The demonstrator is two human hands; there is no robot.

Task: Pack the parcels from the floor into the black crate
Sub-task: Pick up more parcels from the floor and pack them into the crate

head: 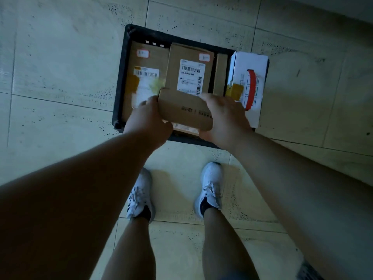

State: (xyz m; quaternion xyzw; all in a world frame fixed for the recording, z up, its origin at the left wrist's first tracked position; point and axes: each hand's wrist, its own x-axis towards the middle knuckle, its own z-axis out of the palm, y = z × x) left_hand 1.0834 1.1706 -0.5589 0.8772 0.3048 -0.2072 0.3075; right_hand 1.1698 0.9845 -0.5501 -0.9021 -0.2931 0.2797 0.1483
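A small brown parcel [185, 110] is gripped between both hands over the near side of the black crate [126, 77]. The left hand [148, 120] is curled round its left end, and the right hand [224, 116] is wrapped over its right end, fingers on top. The parcel is held tilted, with printed marks seen on its near face.

The crate is set on the tiled floor [60, 67] and is nearly filled. A flat carton [145, 63] with a barcode label and yellow tape is laid along the left side. A second carton [189, 67] with a white shipping label is placed in the middle, partly hidden by the held parcel. A narrow carton [220, 73] is stood on edge just beside it. A white box [250, 77] with a red handle is lodged at the right end, jutting above the rim.

White shoes [211, 186] are seen on the floor below the arms
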